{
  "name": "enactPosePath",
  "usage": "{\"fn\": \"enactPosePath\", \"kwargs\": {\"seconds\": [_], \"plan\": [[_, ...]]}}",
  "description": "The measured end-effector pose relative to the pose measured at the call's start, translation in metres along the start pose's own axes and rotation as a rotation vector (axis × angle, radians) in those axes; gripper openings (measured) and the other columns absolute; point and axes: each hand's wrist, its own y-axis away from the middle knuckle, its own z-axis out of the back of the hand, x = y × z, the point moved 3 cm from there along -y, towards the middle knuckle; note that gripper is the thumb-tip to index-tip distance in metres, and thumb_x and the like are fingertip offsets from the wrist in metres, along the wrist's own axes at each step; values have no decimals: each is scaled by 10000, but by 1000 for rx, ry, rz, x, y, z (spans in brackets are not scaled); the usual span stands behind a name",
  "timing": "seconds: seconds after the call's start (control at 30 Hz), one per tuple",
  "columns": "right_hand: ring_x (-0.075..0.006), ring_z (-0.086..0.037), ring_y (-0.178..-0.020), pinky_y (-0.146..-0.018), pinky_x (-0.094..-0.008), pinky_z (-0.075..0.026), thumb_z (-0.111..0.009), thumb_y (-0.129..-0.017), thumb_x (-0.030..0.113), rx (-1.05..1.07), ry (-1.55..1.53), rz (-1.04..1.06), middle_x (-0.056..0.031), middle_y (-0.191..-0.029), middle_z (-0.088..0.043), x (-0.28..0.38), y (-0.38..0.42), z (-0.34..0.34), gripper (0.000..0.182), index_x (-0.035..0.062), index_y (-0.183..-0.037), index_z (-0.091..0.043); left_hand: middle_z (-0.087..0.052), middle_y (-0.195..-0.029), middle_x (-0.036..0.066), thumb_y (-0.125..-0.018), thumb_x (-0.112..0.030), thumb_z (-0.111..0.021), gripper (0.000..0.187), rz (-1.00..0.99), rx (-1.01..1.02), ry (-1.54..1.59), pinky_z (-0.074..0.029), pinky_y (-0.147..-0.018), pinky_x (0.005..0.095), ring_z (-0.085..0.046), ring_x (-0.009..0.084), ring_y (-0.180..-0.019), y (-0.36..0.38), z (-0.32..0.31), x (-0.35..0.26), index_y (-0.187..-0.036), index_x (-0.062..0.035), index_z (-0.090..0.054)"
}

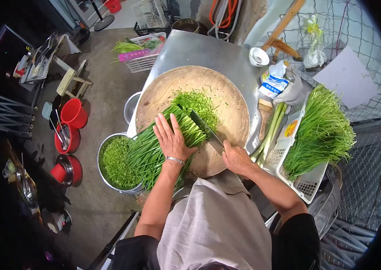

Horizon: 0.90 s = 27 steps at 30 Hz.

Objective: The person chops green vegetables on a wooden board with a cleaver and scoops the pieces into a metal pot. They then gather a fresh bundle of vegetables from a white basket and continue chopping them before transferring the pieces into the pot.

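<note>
My left hand lies with fingers stretched over a thick bundle of garlic chives, pressing it onto the round wooden chopping board. A knife is gripped by its handle in my right hand. Its dark blade stands along the cut ends of the bundle. Beyond the blade is a heap of chopped chives, with small bits scattered on the board. The bundle's far end overhangs the board's left edge, beside a metal pot filled with chopped greens.
A metal table carries the board. To the right are a white basket of uncut chives, green onions, a brush, a white-and-blue bag and a bowl. Red buckets stand on the floor at left.
</note>
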Motion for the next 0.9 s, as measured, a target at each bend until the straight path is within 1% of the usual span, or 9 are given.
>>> {"fn": "enactPosePath", "kwargs": {"seconds": [0.1, 0.23, 0.3, 0.5, 0.6, 0.63, 0.73, 0.77, 0.9], "plan": [[-512, -648, -759, -720, -602, -494, -524, -951, 135, 21, 19, 10, -301, -750, -652, 5, 3, 19, 229, -42, -1064, -434, -163, -1610, 340, -412, -565, -972, 1548, 97, 192, -32, -116, -1243, 575, -135, 497, -1514, -11, -11, 14, -1576, 31, -145], [-514, -647, -756, -730, -607, -491, -512, -972, 146, 24, 17, -2, -304, -760, -652, 26, 20, 66, 235, -41, -1085, -428, -256, -1569, 348, -440, -612, -947, 1531, 46, 224, -82, -129, -1235, 579, -218, 502, -1486, -14, -17, 19, -1563, 61, -155], [-517, -646, -757, -735, -610, -491, -513, -969, 145, 26, -2, -10, -305, -758, -650, 44, 21, 85, 237, -42, -1087, -426, -257, -1567, 349, -443, -615, -945, 1526, 67, 274, -107, -134, -1229, 587, -222, 499, -1485, -17, -12, 15, -1560, 67, -159], [-521, -645, -745, -726, -607, -496, -507, -957, 125, 47, 31, 36, -316, -739, -640, 66, -15, 76, 244, -63, -1088, -423, -312, -1543, 354, -472, -625, -925, 1462, 50, 332, -152, -156, -1213, 612, -287, 513, -1452, -23, 0, 12, -1541, 89, -227], [-525, -646, -752, -739, -606, -497, -501, -954, 124, 83, 55, 36, -327, -748, -636, 66, -31, 66, 254, -79, -1086, -421, -304, -1541, 359, -457, -624, -926, 1470, 15, 304, -124, -156, -1216, 606, -281, 518, -1449, -23, -5, 16, -1529, 106, -235], [-527, -645, -754, -743, -606, -497, -502, -954, 125, 76, 50, 48, -329, -751, -636, 65, -33, 64, 255, -79, -1083, -421, -237, -1568, 375, -432, -625, -925, 1448, -22, 266, -82, -139, -1224, 602, -219, 526, -1475, -25, -6, 18, -1500, 122, -295], [-544, -622, -760, -740, -605, -486, -507, -958, 137, 74, 48, 41, -336, -745, -615, 66, -37, 63, 267, -74, -1085, -406, -152, -1594, 391, -419, -632, -918, 1390, -101, 242, -93, -111, -1231, 601, -141, 529, -1501, -32, 2, 24, -1450, 129, -380], [-551, -611, -762, -735, -604, -480, -509, -960, 142, 75, 49, 29, -339, -740, -604, 66, -37, 63, 272, -72, -1087, -398, -102, -1601, 406, -413, -646, -907, 1329, -114, 210, -43, -83, -1233, 607, -91, 540, -1510, -34, 1, 30, -1397, 122, -448], [-549, -614, -764, -738, -604, -478, -509, -960, 142, 102, 64, 0, -342, -738, -601, 75, -39, 66, 274, -77, -1078, -396, -114, -1586, 426, -401, -708, -881, 1323, -123, 250, -21, -63, -1213, 650, -81, 559, -1502, -42, -7, 43, -1380, 85, -477]]}}
